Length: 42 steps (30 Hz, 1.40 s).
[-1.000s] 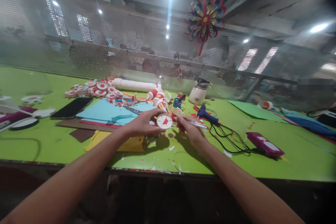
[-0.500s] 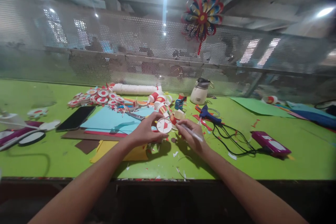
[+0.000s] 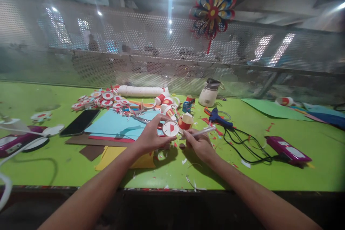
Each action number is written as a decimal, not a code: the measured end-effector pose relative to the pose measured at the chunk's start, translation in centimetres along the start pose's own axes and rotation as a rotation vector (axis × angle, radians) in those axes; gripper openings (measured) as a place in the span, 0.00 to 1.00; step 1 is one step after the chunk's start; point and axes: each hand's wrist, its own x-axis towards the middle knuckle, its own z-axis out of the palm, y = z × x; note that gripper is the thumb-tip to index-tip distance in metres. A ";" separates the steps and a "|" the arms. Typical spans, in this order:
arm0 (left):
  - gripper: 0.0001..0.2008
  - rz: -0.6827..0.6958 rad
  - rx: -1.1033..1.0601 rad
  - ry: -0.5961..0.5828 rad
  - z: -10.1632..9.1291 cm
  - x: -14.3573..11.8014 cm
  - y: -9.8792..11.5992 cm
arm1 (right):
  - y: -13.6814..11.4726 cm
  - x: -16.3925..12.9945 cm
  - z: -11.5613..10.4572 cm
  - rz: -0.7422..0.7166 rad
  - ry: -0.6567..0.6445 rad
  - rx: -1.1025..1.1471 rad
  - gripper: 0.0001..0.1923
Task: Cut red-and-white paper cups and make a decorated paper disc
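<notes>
The left hand (image 3: pixel 151 137) holds a small round white paper disc with a red wedge (image 3: pixel 170 128) by its rim, fingers curled around the edge, face toward the camera just above the green table (image 3: pixel 54 165). The right hand (image 3: pixel 198 143) pinches a thin white pen-like stick (image 3: pixel 202 131), tip near the disc's right edge. Keeping the disc steady and touching only its rim seems wise; a blue sheet of paper (image 3: pixel 115 124) lies just behind.

On our table (image 3: pixel 296 172), the paper sheets (image 3: pixel 115 124) lie mid-table; the phone (image 3: pixel 79 122) left of them, the glue gun (image 3: pixel 219 118) right, the jug (image 3: pixel 208 93) by the far edge.
</notes>
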 end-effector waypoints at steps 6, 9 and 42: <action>0.21 0.006 0.020 -0.027 0.1 -0.1 0.1 | 1.5 0.4 0.1 0.062 -0.050 0.099 0.17; 0.22 0.005 0.012 -0.048 0.1 -0.1 0.1 | 1.2 0.4 0.0 0.043 -0.055 0.061 0.17; 0.24 0.075 0.115 -0.406 -2.2 1.5 2.1 | -3.7 1.8 -1.7 -0.114 -0.204 -0.006 0.17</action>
